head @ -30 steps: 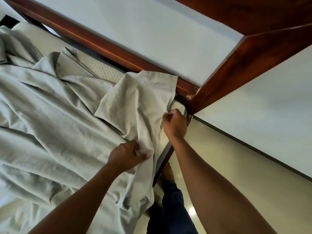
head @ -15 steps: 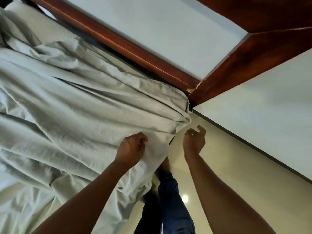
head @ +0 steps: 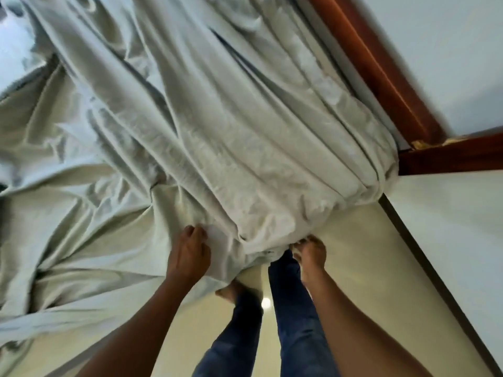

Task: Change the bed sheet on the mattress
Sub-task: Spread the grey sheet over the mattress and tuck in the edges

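Cream floor (head: 367, 268) beside frame corner (head: 435, 159), hands (head: 189, 257) (head: 311, 253) gripping sheet (head: 245, 131) hem

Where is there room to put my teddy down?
Bare floor lies between the hanging sheet, the wall skirting and the person's legs. It is crowded at the sheet's hem, where the left grip and right grip hold it.

Walls (head: 451, 61) w/ wood trim (head: 382, 77) — cream floor (head: 367, 268)

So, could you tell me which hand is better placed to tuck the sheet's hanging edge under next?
Probably the right hand: it is at the hanging edge of the sheet, nearer the covered corner. The left hand grips fabric higher up, away from that edge.
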`<state>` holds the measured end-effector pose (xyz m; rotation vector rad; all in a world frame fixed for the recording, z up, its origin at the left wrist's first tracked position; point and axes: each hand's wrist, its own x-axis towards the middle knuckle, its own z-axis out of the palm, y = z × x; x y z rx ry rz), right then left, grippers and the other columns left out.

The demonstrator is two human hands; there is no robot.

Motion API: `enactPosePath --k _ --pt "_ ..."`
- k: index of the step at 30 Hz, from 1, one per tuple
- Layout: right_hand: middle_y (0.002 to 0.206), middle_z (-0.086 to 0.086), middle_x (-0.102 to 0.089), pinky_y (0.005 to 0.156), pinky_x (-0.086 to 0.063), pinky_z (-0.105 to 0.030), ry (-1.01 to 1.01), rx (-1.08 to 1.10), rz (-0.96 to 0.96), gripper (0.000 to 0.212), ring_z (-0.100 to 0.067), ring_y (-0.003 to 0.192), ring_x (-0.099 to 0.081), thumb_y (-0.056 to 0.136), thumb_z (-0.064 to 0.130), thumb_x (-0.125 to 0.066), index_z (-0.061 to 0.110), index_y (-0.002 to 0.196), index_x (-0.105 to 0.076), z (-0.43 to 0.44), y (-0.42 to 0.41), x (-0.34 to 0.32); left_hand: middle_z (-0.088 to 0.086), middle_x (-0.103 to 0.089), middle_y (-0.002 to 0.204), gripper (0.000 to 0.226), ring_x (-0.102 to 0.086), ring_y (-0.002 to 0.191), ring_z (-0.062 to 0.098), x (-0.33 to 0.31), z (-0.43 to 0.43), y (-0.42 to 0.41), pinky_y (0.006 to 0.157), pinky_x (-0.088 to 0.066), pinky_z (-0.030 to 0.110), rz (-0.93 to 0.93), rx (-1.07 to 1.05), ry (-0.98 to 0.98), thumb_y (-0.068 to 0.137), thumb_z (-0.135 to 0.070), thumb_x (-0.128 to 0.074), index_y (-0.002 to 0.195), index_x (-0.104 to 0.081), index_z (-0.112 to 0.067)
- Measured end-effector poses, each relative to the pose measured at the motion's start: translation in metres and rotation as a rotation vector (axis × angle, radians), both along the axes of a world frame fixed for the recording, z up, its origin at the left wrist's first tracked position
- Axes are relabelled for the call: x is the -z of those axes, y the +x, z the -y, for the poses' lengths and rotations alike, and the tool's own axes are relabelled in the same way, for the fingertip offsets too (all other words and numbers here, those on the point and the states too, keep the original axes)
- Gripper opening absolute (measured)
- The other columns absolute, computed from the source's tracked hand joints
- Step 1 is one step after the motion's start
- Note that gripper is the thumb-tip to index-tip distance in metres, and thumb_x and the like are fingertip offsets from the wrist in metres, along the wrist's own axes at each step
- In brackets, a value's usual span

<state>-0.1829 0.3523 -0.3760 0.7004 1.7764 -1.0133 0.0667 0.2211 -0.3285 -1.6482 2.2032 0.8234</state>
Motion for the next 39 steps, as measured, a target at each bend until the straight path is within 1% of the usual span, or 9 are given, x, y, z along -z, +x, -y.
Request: enactPosePath --k 4,11,16,19,27,31,34,37,39 --pt "0.101 -0.008 -0.069 0.085 -0.049 -0.043 -0.155 -0.156 0.086 0.025 -0.024 0.092 -0.064 0.099 0.024 -0.05 0.015 0.11 -0.07 -0.004 0.051 -0.006 0.009 -0.057 0.116 0.05 -0.062 0.093 0.033 0.002 -0.015 0.028 0.072 -0.053 0.035 -0.076 0.093 0.054 0.074 -0.008 -0.066 0.123 -0.059 -0.01" --pt "0.069 0.0 -0.061 0.065 -0.043 -0.034 -0.029 -0.225 -0.377 0.032 -0.019 0.069 -0.053 0.092 0.031 -0.069 0.01 0.069 -0.063 -0.037 0.065 -0.012 0.006 -0.064 0.113 0.035 -0.065 0.1 0.032 0.001 0.002 0.038 0.086 -0.054 0.04 -0.19 0.046 0.09 0.087 -0.019 -0.061 0.122 -0.063 -0.016" --pt "0.08 -0.01 -0.065 0.058 -0.053 -0.034 0.325 -0.211 -0.285 0.038 -0.027 0.068 -0.061 0.099 0.027 -0.049 -0.006 0.103 -0.069 -0.101 0.102 -0.008 0.005 -0.063 0.118 0.03 -0.062 0.105 0.028 -0.013 -0.033 0.09 0.082 -0.055 0.038 -0.224 0.086 -0.032 0.088 -0.011 -0.059 0.117 -0.066 -0.016" --pt "0.075 -0.009 -0.058 0.045 -0.041 -0.027 0.351 -0.421 -0.165 0.025 -0.021 0.059 -0.051 0.098 0.011 -0.052 -0.007 0.109 -0.065 -0.092 0.129 -0.02 0.008 -0.065 0.114 0.029 -0.06 0.107 0.029 -0.021 -0.06 0.138 0.077 -0.056 0.041 -0.216 0.105 -0.087 0.087 -0.006 -0.059 0.113 -0.068 -0.013" --pt "0.086 0.001 -0.073 0.075 -0.052 -0.033 -0.152 -1.385 -0.525 0.011 -0.019 0.084 -0.067 0.091 0.023 -0.064 0.018 0.085 -0.072 -0.004 0.261 -0.087 0.01 -0.066 0.109 0.022 -0.061 0.104 0.031 -0.046 -0.115 0.263 0.085 -0.054 0.041 0.077 -0.118 0.132 0.094 -0.023 -0.053 0.109 -0.068 -0.014" --pt "0.092 0.006 -0.071 0.08 -0.054 -0.031 -0.461 -1.909 -0.573 0.007 -0.015 0.087 -0.066 0.087 0.024 -0.065 0.024 0.089 -0.072 0.033 0.332 -0.095 0.007 -0.069 0.108 0.024 -0.066 0.098 0.024 -0.044 -0.133 0.319 0.084 -0.055 0.035 0.17 -0.289 0.243 0.097 -0.027 -0.051 0.108 -0.067 -0.014" --pt "0.121 -0.001 -0.06 0.093 -0.047 -0.034 -0.642 -2.208 -0.579 0.035 -0.023 0.112 -0.059 0.09 0.028 -0.066 0.022 0.124 -0.062 0.046 0.392 -0.078 0.011 -0.07 0.106 0.025 -0.066 0.095 0.029 -0.029 -0.135 0.356 0.081 -0.055 0.036 0.174 -0.533 0.242 0.097 -0.028 -0.05 0.102 -0.066 -0.011" --pt "0.157 -0.013 -0.032 0.115 -0.036 -0.041 -0.462 -2.427 -0.619 0.079 -0.03 0.14 -0.04 0.094 0.038 -0.064 0.014 0.157 -0.024 0.049 0.439 -0.046 0.012 -0.074 0.097 0.026 -0.069 0.09 0.029 -0.012 -0.129 0.386 0.081 -0.057 0.04 -0.119 -1.034 0.216 0.093 -0.034 -0.058 0.096 -0.069 -0.011" --pt "0.148 -0.014 -0.042 0.107 -0.044 -0.044 -0.327 -2.413 -0.879 0.069 -0.032 0.129 -0.051 0.094 0.032 -0.065 0.012 0.152 -0.033 0.051 0.46 -0.024 0.016 -0.075 0.096 0.027 -0.072 0.079 0.026 -0.006 -0.12 0.401 0.081 -0.061 0.05 -0.449 -1.43 0.249 0.092 -0.037 -0.066 0.097 -0.068 -0.01"
